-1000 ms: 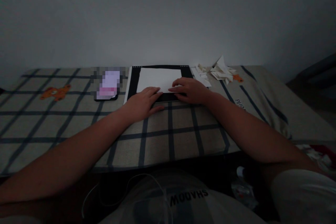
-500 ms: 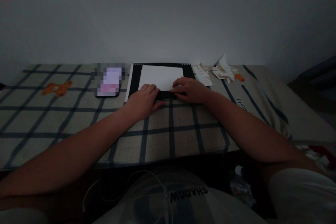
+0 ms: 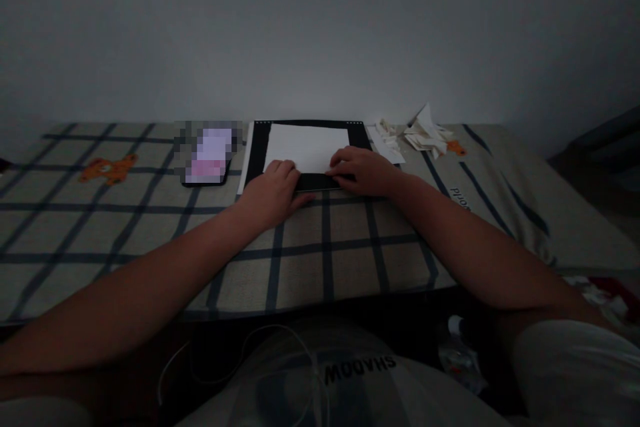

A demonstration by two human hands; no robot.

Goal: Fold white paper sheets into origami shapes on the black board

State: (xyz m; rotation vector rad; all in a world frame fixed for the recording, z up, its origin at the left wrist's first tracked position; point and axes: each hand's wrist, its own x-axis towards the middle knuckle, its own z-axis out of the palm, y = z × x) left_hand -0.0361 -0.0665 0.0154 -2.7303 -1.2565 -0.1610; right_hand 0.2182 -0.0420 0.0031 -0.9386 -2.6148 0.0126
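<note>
A white sheet of paper lies on a black board at the far side of a checked cloth surface. My left hand rests on the sheet's near left edge, fingers curled and pressing down. My right hand rests on the near right edge, fingers bent and pressing on the paper. Both hands lie flat against the paper and lift nothing.
A phone with a lit screen lies left of the board. A heap of folded paper scraps sits to the right. The checked cloth runs to a grey wall behind. White cable and clothing are at the near edge.
The fingers of my left hand have drawn in from stretched flat to curled on the sheet's near edge. My right hand has hardly moved. The view has shifted a little.
</note>
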